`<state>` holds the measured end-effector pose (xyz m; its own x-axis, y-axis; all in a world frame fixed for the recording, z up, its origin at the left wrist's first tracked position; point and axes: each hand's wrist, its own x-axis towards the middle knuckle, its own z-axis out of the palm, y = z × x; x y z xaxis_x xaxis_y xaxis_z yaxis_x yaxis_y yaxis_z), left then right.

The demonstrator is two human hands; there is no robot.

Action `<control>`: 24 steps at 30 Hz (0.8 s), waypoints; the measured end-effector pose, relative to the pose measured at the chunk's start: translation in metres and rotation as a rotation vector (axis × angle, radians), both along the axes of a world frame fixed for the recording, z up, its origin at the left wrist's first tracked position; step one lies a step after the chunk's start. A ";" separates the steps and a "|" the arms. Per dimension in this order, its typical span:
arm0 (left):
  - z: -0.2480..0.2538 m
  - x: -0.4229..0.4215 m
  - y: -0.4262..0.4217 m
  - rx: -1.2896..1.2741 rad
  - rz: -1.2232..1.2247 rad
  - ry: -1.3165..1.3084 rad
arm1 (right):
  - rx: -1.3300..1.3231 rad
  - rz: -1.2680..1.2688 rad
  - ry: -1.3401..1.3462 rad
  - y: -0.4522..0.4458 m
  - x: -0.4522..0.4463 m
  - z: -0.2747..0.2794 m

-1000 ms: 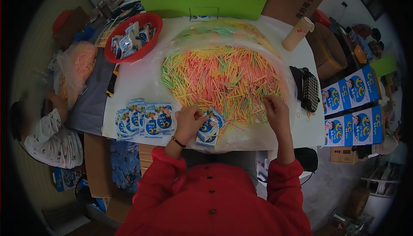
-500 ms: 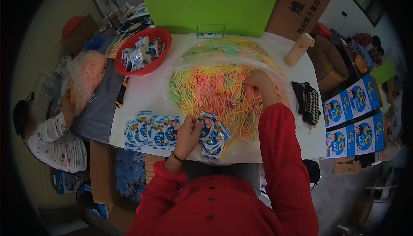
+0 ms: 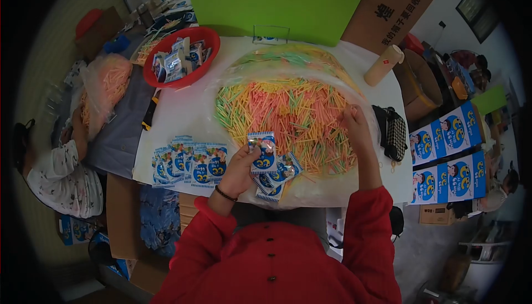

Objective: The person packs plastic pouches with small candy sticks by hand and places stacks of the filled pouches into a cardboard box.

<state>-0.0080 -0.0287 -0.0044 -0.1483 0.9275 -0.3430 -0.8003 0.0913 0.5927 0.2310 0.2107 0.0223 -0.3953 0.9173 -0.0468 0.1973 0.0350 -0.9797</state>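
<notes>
Between the thumb and fingers of my left hand point(image 3: 239, 170) is a blue and white packet point(image 3: 262, 152), held upright over the near edge of the stick pile. My right hand point(image 3: 354, 121) is closed above the right side of the pile; what it pinches, if anything, is too small to make out. Thin pink, yellow and green sticks point(image 3: 288, 116) fill a wide open clear plastic bag point(image 3: 310, 57). Just below the held packet, a few loose packets point(image 3: 272, 179) overlap. Several more packets point(image 3: 191, 161) lie in a group at the left front of the table.
A red bowl point(image 3: 182, 57) of packets stands back left, near a black and yellow cutter point(image 3: 149, 113). At the right are a beige cylinder point(image 3: 383, 65), a checkered pouch point(image 3: 395, 135) and printed boxes point(image 3: 448, 157). A person point(image 3: 66, 176) sits at the far left.
My right hand has drawn back from deep in the pile toward its right side. My left hand has raised a packet off the loose ones. The view has shifted slightly.
</notes>
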 end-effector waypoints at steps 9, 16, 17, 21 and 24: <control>-0.022 0.016 0.016 0.012 -0.013 -0.110 | 0.518 -0.114 -0.150 -0.091 0.022 -0.082; -0.011 0.027 0.005 0.116 0.034 0.274 | -0.124 -0.040 0.621 -0.115 -0.003 -0.010; -0.011 0.028 0.004 0.111 0.036 0.274 | -0.226 0.054 0.761 -0.122 -0.010 0.003; -0.004 0.033 -0.003 0.112 -0.006 0.422 | -0.179 0.188 0.742 -0.148 -0.040 0.033; -0.002 0.031 -0.006 0.158 -0.029 0.527 | 0.019 0.300 0.692 -0.150 -0.058 0.036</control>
